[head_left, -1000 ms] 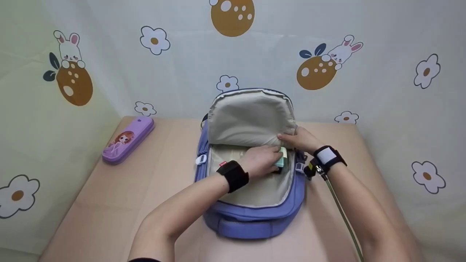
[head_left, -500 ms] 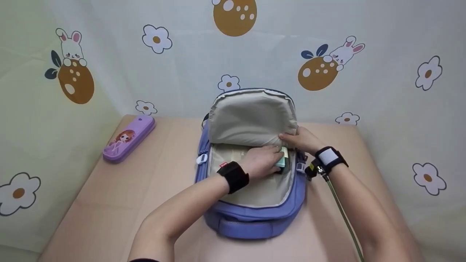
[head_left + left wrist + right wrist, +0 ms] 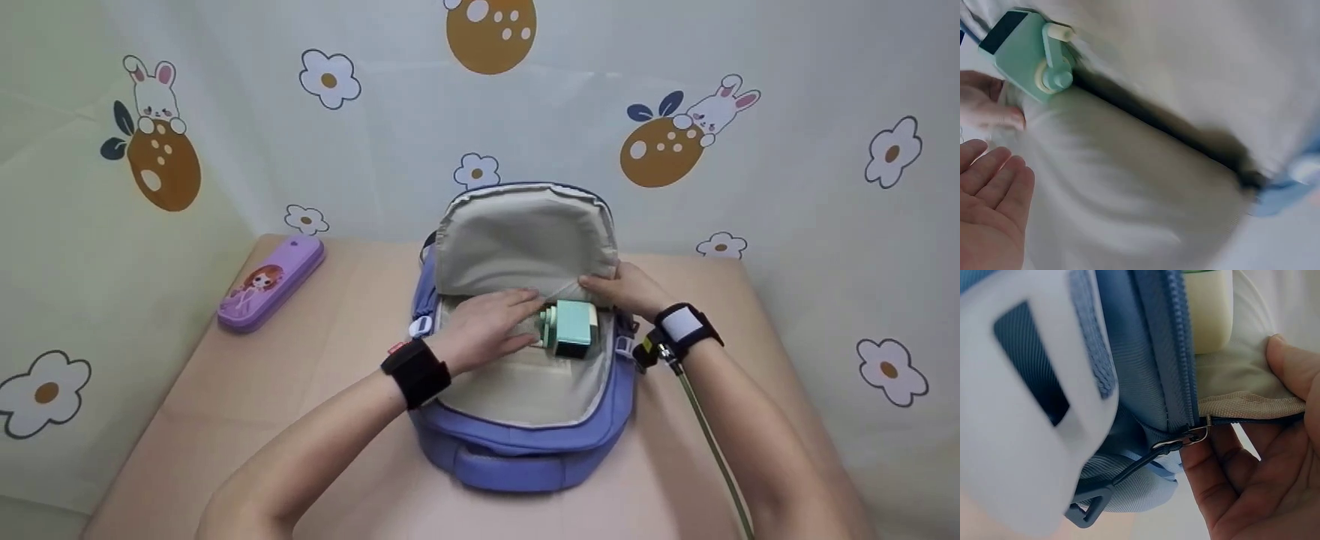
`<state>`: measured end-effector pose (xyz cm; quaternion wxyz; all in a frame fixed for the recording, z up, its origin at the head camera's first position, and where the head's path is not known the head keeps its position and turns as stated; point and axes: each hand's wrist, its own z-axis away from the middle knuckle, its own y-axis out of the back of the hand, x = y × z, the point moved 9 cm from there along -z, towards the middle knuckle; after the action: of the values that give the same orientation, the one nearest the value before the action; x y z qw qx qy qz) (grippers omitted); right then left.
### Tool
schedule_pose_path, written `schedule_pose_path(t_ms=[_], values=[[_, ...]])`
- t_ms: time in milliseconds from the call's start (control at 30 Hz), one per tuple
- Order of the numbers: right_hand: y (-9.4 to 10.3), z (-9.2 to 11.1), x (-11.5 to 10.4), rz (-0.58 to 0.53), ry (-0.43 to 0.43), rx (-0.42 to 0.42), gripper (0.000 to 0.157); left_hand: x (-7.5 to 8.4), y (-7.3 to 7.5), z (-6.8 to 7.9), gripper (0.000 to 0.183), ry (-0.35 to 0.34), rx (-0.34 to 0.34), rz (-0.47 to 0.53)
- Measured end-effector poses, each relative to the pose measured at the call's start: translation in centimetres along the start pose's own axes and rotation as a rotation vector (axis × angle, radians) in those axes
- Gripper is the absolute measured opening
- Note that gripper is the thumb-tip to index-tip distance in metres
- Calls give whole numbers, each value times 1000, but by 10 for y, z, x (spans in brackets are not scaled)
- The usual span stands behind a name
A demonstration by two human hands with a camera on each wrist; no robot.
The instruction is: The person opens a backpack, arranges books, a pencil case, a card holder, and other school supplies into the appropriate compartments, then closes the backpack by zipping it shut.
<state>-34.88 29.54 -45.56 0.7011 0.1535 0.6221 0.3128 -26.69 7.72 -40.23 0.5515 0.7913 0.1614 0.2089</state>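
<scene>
A blue backpack [image 3: 510,474] lies on the table with its main compartment unzipped. Inside, toward the right side, sits a mint-green pencil sharpener [image 3: 574,322] with a hand crank, plain in the left wrist view. My left hand [image 3: 484,330] hovers over the compartment just left of the sharpener, its fingers straight and holding nothing. At the right edge of the raised, grey-lined flap [image 3: 525,240], my right hand [image 3: 628,289] pinches the fabric. In the right wrist view its thumb lies on the lining, fingers under the zipper edge beside the zipper pull [image 3: 1199,433].
A purple pencil case [image 3: 271,283] with a printed girl lies at the table's back left. White buckles [image 3: 421,326] sit on the backpack's sides. A patterned curtain [image 3: 390,142] hangs behind the table. A green cable [image 3: 712,442] runs along the right forearm.
My left hand has let go of the pencil sharpener and moved left, leaving it in the backpack. The right hand keeps its hold on the flap. The head view has shifted slightly.
</scene>
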Motion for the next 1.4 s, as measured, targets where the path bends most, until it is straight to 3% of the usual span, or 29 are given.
schedule_pose_path(t_ms=[133,333,533,733,933,1100,1267,1400], values=[[3,1,0,24,1,13,62,-28,12,31,55,54,65,4],[2,1,0,17,10,0,65,-83,22,76,52,210,110,9],[2,2,1,21,4,6,64,-129,34,110,39,338,153,-19],[2,2,2,13,-4,-1,61,-182,36,144,47,478,98,-49],[1,2,1,-1,-18,-11,59,-232,37,183,51,666,15,-65],[1,2,1,-2,-22,-5,59,-256,42,212,53,783,14,-83],[0,1,1,-20,-21,-2,60,-273,45,237,63,848,23,-163],[-1,1,3,-47,-29,-6,60,-287,43,262,73,949,-5,-145]])
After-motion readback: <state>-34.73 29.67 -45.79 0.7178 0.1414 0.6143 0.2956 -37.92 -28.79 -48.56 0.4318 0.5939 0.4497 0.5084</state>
